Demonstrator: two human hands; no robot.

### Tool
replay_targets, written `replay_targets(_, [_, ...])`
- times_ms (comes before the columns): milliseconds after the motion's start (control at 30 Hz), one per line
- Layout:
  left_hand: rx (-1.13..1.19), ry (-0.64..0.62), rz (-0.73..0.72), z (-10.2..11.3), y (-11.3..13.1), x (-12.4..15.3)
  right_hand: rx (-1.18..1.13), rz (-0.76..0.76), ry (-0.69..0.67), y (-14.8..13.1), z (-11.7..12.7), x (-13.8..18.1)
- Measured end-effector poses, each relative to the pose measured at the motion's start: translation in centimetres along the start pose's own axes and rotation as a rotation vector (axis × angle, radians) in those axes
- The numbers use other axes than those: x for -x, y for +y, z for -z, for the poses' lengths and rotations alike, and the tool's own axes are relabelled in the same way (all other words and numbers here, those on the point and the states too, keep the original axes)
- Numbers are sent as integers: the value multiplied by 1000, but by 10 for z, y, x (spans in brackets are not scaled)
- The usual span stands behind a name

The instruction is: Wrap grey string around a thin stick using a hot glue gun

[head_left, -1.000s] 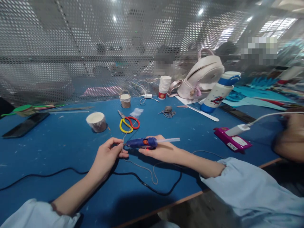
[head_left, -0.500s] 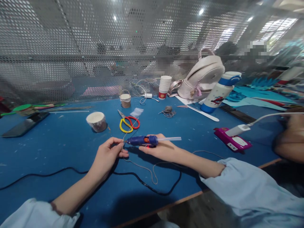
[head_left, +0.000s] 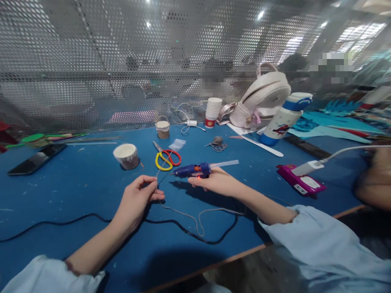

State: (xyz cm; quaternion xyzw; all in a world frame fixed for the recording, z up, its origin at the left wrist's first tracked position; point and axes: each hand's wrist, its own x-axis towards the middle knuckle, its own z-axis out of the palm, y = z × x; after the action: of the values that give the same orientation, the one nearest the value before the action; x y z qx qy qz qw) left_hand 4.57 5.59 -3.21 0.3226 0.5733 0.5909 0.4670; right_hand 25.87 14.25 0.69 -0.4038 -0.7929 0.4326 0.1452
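Observation:
Between the thumb and fingers of my left hand is a thin grey cord, pinched above the table. One end sticks up past the fingertips, and the rest trails over the tabletop to the right. My right hand grips a blue hot glue gun with its nozzle aimed left, a little way from the cord. A clear glue stick juts from its back, and a small red light glows on it. Just beyond lie scissors with one yellow and one red handle.
A white-rimmed cup and a small handled bucket stand behind. Farther right are stacked paper cups, a cord bundle, a bottle, a backpack and a pink power strip. A black cable crosses the front.
My right hand has drawn the glue gun back to the right and slightly up, so its nozzle is now apart from the cord. My left hand stays nearly in place, still pinching the cord.

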Motion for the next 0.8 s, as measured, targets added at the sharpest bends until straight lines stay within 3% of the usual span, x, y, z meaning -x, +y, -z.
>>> replay_targets(133, [79, 15, 14, 0, 3, 0, 156, 103, 5, 16, 8, -12])
replay_targets(300, [97, 8, 32, -1, 6, 4, 304, 92, -25, 26, 22, -5])
replay_targets(467, [117, 12, 30, -2, 9, 7, 614, -59, 240, 14, 41, 43])
replay_targets(500, [114, 8, 37, -2, 9, 8, 592, -56, 226, 8, 40, 51])
replay_targets(600, [107, -19, 52, -5, 8, 11, 300, 110, 16, -15, 17, 56])
replay_targets(700, [118, -47, 43, -7, 6, 13, 27, 218, -36, -27, -21, 31])
replay_targets(800, [147, -42, 14, -6, 4, 14, -196, 145, -25, -27, -55, -3])
